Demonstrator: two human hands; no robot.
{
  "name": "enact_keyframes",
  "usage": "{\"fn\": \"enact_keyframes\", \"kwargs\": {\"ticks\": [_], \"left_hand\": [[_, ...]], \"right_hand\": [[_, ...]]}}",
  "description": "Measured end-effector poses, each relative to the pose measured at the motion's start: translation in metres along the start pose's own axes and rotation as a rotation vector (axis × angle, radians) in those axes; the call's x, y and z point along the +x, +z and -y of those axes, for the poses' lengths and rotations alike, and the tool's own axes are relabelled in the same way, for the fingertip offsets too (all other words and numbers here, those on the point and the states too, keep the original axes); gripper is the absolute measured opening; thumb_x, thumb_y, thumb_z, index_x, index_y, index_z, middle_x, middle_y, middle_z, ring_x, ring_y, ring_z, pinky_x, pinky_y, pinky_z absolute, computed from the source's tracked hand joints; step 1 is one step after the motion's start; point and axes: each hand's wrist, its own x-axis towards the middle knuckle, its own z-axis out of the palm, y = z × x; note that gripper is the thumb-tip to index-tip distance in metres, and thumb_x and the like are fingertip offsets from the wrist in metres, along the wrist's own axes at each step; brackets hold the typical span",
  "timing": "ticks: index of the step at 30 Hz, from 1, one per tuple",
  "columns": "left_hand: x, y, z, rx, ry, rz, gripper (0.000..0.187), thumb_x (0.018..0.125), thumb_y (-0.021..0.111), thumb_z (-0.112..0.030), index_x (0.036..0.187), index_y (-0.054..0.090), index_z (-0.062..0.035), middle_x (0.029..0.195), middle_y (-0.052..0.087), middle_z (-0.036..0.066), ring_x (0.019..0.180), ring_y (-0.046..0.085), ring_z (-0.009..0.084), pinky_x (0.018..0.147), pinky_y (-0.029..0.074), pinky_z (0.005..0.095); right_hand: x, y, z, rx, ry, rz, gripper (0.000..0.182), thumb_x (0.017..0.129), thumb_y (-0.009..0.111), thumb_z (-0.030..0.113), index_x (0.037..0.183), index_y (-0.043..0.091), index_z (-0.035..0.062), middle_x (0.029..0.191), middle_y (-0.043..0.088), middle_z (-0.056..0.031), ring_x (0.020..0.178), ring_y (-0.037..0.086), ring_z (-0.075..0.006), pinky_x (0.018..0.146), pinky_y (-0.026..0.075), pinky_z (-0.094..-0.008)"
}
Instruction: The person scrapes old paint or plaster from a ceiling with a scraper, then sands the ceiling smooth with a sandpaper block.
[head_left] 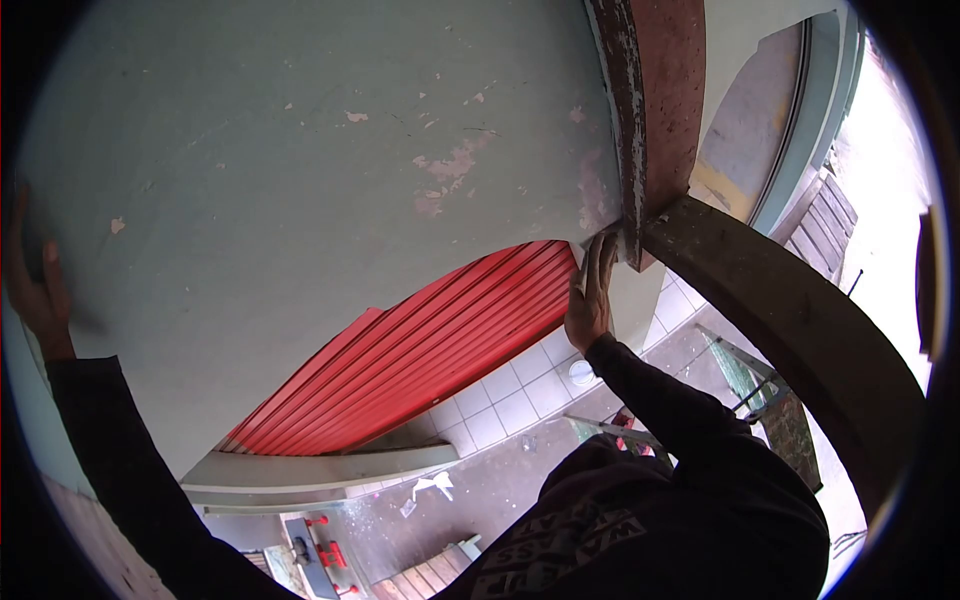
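A large grey-green wall panel [300, 150] with chipped paint patches fills the upper part of the head view. My left hand [42, 285] lies against its far left side, fingers stretched apart and holding nothing. My right hand [592, 300] rests with extended fingers at the panel's lower right corner, beside the foot of a reddish-brown post [672, 100]. Both arms are in dark sleeves. Just left of my right hand is a red corrugated shutter [430, 350], below the panel.
A dark curved beam [790, 300] runs from the post to the lower right. Far below are white floor tiles [515, 400], a white round container [581, 373], a board with red parts [312, 560], wooden slats [425, 580] and a metal frame [735, 365].
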Motion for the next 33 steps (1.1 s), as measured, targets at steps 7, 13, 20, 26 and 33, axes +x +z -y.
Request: {"fn": "enact_keyframes", "kwargs": {"ticks": [7, 13, 20, 26, 33], "left_hand": [[0.018, 0.003, -0.002, -0.014, 0.249, -0.169, 0.061, 0.103, 0.045, -0.051, 0.134, 0.055, 0.0013, 0.137, 0.053, 0.029, 0.125, 0.054, 0.0469, 0.103, 0.044, 0.0581], [0.017, 0.002, 0.004, 0.023, 0.281, -0.148, 0.063, 0.102, 0.047, -0.052, 0.133, 0.055, 0.0026, 0.137, 0.052, 0.031, 0.126, 0.053, 0.0471, 0.103, 0.043, 0.058], [-0.006, 0.01, 0.013, 0.084, 0.141, -0.079, 0.063, 0.102, 0.047, -0.052, 0.133, 0.055, 0.0025, 0.138, 0.051, 0.031, 0.127, 0.052, 0.0483, 0.103, 0.042, 0.0593], [-0.063, 0.019, 0.063, 0.227, 0.017, 0.051, 0.063, 0.102, 0.046, -0.051, 0.134, 0.054, 0.0026, 0.138, 0.051, 0.031, 0.128, 0.051, 0.0489, 0.104, 0.041, 0.0601], [0.017, -0.001, -0.007, 0.03, 0.22, -0.107, 0.063, 0.102, 0.047, -0.05, 0.133, 0.054, 0.0043, 0.137, 0.05, 0.032, 0.128, 0.051, 0.0497, 0.103, 0.041, 0.0613]], "right_hand": [[0.04, -0.01, 0.043, -0.021, -0.247, -0.02, 0.063, 0.109, 0.028, 0.034, 0.159, 0.016, -0.0022, 0.164, 0.003, -0.0327, 0.151, -0.001, -0.0536, 0.12, 0.002, -0.0637], [0.006, -0.002, 0.014, -0.014, -0.092, 0.0, 0.064, 0.11, 0.028, 0.036, 0.159, 0.013, -0.0025, 0.164, 0.003, -0.0329, 0.152, -0.001, -0.0496, 0.122, 0.003, -0.0604], [0.044, -0.004, 0.047, -0.045, -0.29, -0.054, 0.066, 0.109, 0.028, 0.039, 0.159, 0.014, -0.0025, 0.163, 0.003, -0.0352, 0.152, 0.0, -0.0503, 0.121, 0.006, -0.061], [0.01, -0.007, 0.013, 0.018, -0.106, 0.03, 0.071, 0.108, 0.028, 0.046, 0.159, 0.014, -0.0013, 0.163, 0.002, -0.034, 0.152, -0.001, -0.051, 0.121, 0.005, -0.0627], [0.027, 0.003, 0.013, -0.039, -0.274, -0.039, 0.069, 0.108, 0.033, 0.039, 0.158, 0.014, -0.0048, 0.163, 0.003, -0.0349, 0.15, 0.0, -0.0563, 0.12, 0.006, -0.065]]}}
